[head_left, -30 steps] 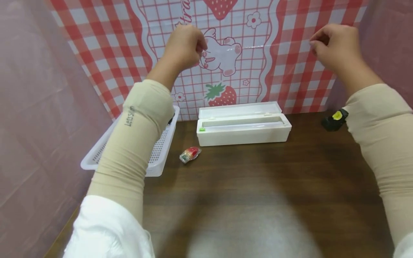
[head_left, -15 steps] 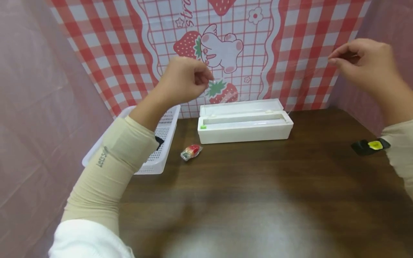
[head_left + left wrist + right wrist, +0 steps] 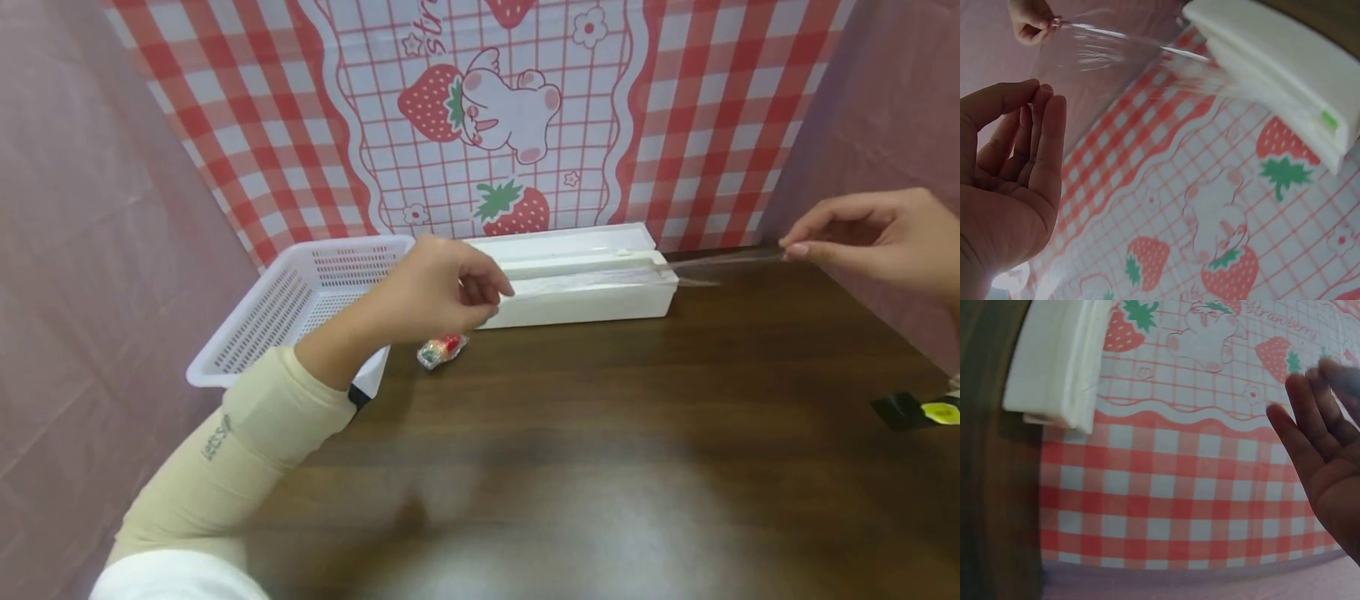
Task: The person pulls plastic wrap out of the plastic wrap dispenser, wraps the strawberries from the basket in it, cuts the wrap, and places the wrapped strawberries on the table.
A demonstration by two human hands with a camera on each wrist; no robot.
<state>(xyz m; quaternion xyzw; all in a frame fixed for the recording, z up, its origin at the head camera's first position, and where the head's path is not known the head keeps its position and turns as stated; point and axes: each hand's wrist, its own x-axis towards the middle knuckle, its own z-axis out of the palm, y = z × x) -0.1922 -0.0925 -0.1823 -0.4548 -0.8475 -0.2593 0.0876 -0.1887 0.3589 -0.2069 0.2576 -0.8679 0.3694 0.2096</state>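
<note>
A clear sheet of cling film [image 3: 731, 260] stretches between my two hands and the white cling film dispenser [image 3: 585, 307], whose lid stands open at the back. My left hand [image 3: 442, 287] is in front of the dispenser's left end and pinches the film between thumb and fingertips, as the left wrist view shows. Off to the right, my right hand [image 3: 888, 237] pinches the gathered other side of the film. A green slider [image 3: 1329, 120] sits on the dispenser; in the head view my left hand hides it. The film is barely visible in the right wrist view.
A small wrapped red-and-green item [image 3: 442, 351] lies on the brown table [image 3: 585, 467] in front of the dispenser. To the left stands a white perforated basket [image 3: 206, 367], partly behind my left forearm. A strawberry-patterned cloth [image 3: 517, 117] hangs behind.
Both hands have come down from in front of the cloth to about the dispenser's height. My right hand has also moved farther right, and the film now spreads low over the dispenser.
</note>
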